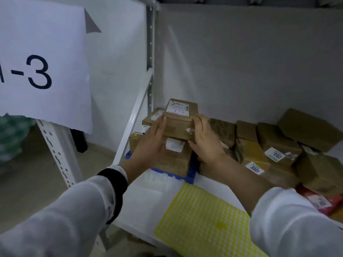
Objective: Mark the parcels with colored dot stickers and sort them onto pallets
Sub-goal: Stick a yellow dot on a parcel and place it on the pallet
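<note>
Far left in my feed hangs a white paper sign [42, 67] reading "-3", one top corner folded over, with a green-and-white bag [11, 138] below it on the floor. Beside that, a slotted white rack post [55, 145] slants down. Next comes the left hand [152, 143], grey sleeve with a dark cuff. Its grip is closed on the left side of a brown cardboard parcel [181, 119], fingers running up that side to the top edge. The parcel has a white shipping label on top and sits at the top of a stack of parcels [174, 160], against the rear wall; I cannot tell whether it is resting on the stack or lifted just clear. The stack stands on a blue pallet [191, 175]. The right hand [206, 141] holds the parcel's right side, its grip curled over that edge. In front of the pallet, a yellow dot sticker sheet [200, 219] lies flat on a white surface [141, 201], between my forearms. Further right, more brown parcels are packed close together. One carries a label reading 3001 [257, 168]. A red packet [319, 201] lies at the right edge.
</note>
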